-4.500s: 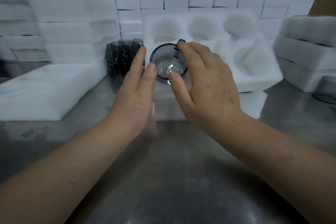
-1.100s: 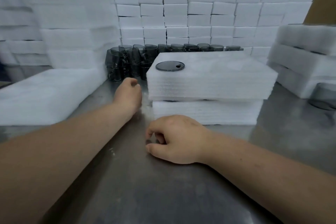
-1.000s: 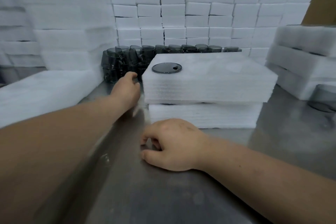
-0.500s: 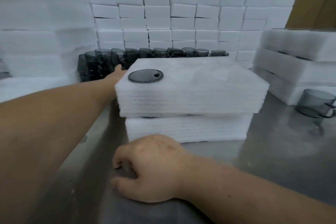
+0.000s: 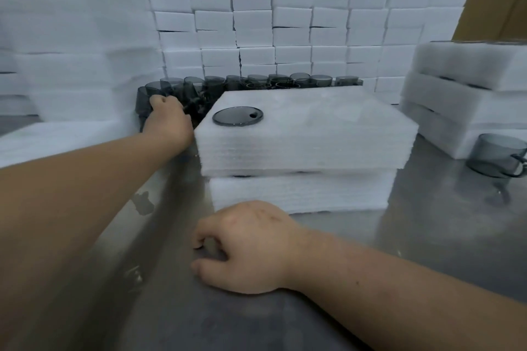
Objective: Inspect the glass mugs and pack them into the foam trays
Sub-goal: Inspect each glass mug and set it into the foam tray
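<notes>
A person's two bare hands work at a metal bench (image 5: pixel 427 236). The left hand (image 5: pixel 168 118) reaches to the bench's back left corner, into a crowded group of grey glass mugs (image 5: pixel 256 81) that runs along the back edge. There are more than ten mugs, packed too closely for an exact count. The left fingers (image 5: pixel 158 100) are curled among the nearest mugs; whether they grip one cannot be told.

The right hand (image 5: pixel 248 245) rests on the bench near the front edge, its fingers loosely curled and holding nothing.

Two white foam trays (image 5: pixel 308 137) lie stacked in the middle of the bench, one on the other. One dark grey disc (image 5: pixel 238 116) with a small hole shows in the top tray, near its front left corner.

One lone mug (image 5: pixel 496 155) stands at the right edge, just beside a stack of three foam pieces (image 5: pixel 467 88). A wall of white foam blocks (image 5: pixel 291 23) rises behind the back edge.
</notes>
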A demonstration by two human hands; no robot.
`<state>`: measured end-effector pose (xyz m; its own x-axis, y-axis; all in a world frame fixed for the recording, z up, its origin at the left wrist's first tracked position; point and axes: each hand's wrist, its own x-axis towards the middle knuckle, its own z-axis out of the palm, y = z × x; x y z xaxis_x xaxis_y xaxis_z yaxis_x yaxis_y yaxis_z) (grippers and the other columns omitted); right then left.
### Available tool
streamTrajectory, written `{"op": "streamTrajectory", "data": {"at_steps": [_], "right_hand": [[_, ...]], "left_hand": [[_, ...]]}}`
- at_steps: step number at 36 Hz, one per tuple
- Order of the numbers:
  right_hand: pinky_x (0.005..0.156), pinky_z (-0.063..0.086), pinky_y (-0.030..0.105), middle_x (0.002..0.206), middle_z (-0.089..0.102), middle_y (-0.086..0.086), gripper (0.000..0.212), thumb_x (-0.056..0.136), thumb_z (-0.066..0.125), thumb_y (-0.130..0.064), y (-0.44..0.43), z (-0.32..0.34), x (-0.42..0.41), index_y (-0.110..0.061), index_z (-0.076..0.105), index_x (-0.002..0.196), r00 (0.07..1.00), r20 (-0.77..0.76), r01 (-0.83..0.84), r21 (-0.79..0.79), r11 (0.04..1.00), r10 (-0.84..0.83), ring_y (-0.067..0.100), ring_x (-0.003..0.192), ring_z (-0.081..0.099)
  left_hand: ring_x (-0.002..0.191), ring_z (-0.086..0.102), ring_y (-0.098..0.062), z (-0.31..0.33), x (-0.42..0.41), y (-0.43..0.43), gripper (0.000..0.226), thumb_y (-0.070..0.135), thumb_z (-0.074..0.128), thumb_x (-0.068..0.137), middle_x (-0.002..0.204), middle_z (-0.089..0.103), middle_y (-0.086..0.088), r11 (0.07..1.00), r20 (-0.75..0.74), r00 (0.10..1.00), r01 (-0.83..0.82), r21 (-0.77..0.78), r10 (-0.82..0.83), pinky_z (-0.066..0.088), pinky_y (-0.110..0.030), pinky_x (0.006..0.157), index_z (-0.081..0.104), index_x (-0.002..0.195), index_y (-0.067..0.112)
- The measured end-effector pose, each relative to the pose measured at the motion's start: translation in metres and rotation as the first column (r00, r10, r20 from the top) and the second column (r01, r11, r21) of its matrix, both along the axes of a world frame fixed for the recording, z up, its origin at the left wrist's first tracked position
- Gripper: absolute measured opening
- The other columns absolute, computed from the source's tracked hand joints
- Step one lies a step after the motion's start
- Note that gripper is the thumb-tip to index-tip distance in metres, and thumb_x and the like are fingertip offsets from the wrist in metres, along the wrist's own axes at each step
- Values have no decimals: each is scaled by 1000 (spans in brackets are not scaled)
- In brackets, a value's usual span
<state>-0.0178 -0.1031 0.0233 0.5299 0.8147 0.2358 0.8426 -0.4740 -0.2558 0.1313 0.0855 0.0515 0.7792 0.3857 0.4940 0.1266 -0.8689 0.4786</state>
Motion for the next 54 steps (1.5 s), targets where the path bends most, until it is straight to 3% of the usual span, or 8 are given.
{"op": "streamTrajectory", "data": {"at_steps": [5, 16, 23, 29, 35, 40, 45, 54], "right_hand": [[77, 46, 33, 90, 64, -1, 25, 88, 52, -39, -2, -1, -2, -20, 60, 103, 1000, 15, -1, 3, 1000, 1, 21, 86, 57], [53, 34, 20, 68, 65, 2, 32, 82, 54, -32, -6, 7, -17, -5, 66, 94, 956, 272, -10, 398, 917, -108, 23, 59, 60], [52, 24, 21, 78, 41, -7, 39, 81, 42, -32, -6, 5, -15, 1, 51, 98, 939, 246, 2, 692, 721, -239, 5, 56, 31], [62, 48, 47, 89, 43, -4, 61, 83, 33, -41, -10, 4, -11, 3, 36, 124, 975, 83, 61, 789, 612, -205, 13, 69, 47], [70, 43, 29, 95, 48, -20, 69, 77, 24, -57, -9, 23, -14, -22, 27, 137, 983, -122, 173, 857, 486, -136, 1, 70, 49], [72, 40, 23, 82, 57, -32, 39, 71, 21, -67, -9, 50, -21, -43, 50, 83, 947, -320, 295, 858, 420, -10, 0, 77, 55], [64, 43, 20, 87, 60, -31, 22, 72, 45, -57, -20, 44, -31, -42, 49, 88, 908, -418, 355, 762, 541, -8, -5, 76, 61], [70, 53, 22, 81, 67, -13, 33, 67, 65, -29, -29, 17, -30, -25, 51, 97, 826, -526, 437, 824, 361, 200, 3, 71, 65]], "left_hand": [[68, 43, -23, 18, -22, 0, 28, 19, 42, 95, 115, 36, -6, 972, 104, 990, -74, -225, 100, 34, -31, 65, 40, 118, 4], [68, 42, 11, 42, -116, -43, 6, 22, 37, 95, 113, 35, 3, 815, 594, 784, 219, -536, 180, 32, 0, 64, 37, 100, 20], [94, 55, -19, 37, -165, -86, 8, 27, 40, 90, 108, 55, -4, 664, 632, 761, 397, -634, 148, 47, -38, 92, 40, 82, 30], [68, 54, -5, 28, -187, -112, 13, 23, 43, 96, 76, 56, 15, 510, 663, 735, 520, -685, 141, 45, -22, 66, 47, 84, 27], [88, 58, -7, 15, -191, -119, 13, 37, 37, 81, 96, 59, 5, 576, 670, 742, 536, -617, 27, 50, -34, 88, 46, 89, 31], [106, 56, -18, 6, -191, -117, 14, 36, 36, 83, 115, 56, -2, 624, 658, 748, 556, -549, -87, 45, -44, 97, 43, 95, 34], [92, 56, 5, -3, -192, -114, 14, 35, 35, 86, 108, 54, 17, 658, 680, 705, 613, -438, -203, 46, -20, 84, 40, 99, 37], [89, 53, 12, -15, -191, -116, 17, 34, 44, 83, 109, 46, 13, 637, 661, 689, 659, -400, -297, 42, -6, 73, 39, 99, 31]]}}
